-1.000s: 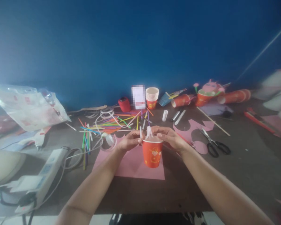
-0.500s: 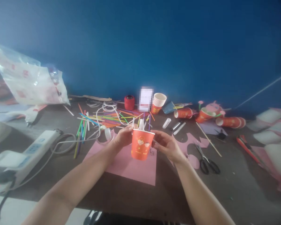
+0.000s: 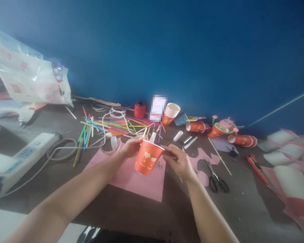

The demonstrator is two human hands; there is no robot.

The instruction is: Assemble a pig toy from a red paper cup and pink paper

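Aslant, mouth toward 1 o'clock, an orange paper cup (image 3: 148, 158) is pinched near its 10-o'clock rim by L hand (image 3: 132, 145), w/ R hand (image 3: 179, 161) at 3 o'clock, grip unclear.

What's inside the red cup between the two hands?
White strips poke up above the rim of the red cup, seemingly from inside. The cup's front wall hides their lower ends and anything deeper down.
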